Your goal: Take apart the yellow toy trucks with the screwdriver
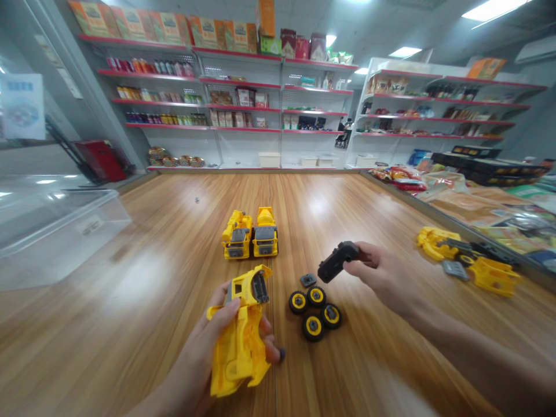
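My left hand (217, 341) grips a yellow toy truck body (241, 336) with no wheels on it, held low above the wooden table (143, 272). My right hand (382, 272) pinches a dark grey plastic toy part (336, 262) and holds it above the table. Below that part lie several black wheels with yellow hubs (315, 313) in a cluster, and a small grey square piece (308, 280) lies beside them. Two assembled yellow toy trucks (251, 234) stand side by side farther back.
Loose yellow and grey toy truck parts (469, 258) lie at the table's right edge. A clear plastic bin (52, 220) sits at the left. Packaged goods (478, 191) cover a counter on the right. Store shelves (243, 98) with goods line the back wall.
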`<state>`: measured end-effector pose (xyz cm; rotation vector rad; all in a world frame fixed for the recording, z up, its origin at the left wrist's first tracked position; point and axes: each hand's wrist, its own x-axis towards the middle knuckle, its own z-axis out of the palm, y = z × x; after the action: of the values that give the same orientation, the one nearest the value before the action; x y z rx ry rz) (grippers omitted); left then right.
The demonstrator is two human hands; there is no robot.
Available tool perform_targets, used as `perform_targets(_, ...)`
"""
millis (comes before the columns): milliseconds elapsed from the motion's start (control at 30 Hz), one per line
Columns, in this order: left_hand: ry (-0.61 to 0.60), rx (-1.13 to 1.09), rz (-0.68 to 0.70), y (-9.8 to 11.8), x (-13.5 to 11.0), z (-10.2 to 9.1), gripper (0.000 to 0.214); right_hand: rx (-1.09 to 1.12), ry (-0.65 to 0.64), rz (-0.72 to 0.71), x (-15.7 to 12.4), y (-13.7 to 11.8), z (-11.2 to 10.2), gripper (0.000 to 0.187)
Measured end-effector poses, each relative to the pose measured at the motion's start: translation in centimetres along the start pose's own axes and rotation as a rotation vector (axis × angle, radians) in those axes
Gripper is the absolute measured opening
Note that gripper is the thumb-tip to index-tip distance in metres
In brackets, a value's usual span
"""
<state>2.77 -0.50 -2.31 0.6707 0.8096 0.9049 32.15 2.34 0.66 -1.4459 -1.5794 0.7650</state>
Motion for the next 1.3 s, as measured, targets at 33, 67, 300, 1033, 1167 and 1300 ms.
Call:
perform_targets(33,0.001,0.011,0.005,0.1,0.0,0.0,0.025,-0.044,-0.026,0.033,0.5,0.2,-0.6,0.023)
perform_targets(67,0.000,0.027,0.011,0.2,-0.1,0.1,0.025,-0.089,-0.068,0.081,0.9,0.4,-1.2,0.022)
perform_targets(300,-0.059,0.109,-0.044,0.8,0.0,0.0,0.027,-0.121,-0.392,0.317,2.0,2.2,-2.5,0.024)
perform_targets(1033,-0.160,0.211,-0.627,4.6,0.7,-2.4,0.057,-0.640,-0.270,0.269,2.1,2.2,-3.2,0.040)
perform_targets(1167,-0.186,0.158,-0.581,3.5,0.7,-1.7,0.049,-0.619,-0.304,0.272,1.2,2.0,-2.0,0.043)
perform_targets(1300,-0.175,0.033,-0.444,1.9,0.7,-1.2,0.050,-0.603,-0.303,0.283,0.4,1.1,-0.6,0.046)
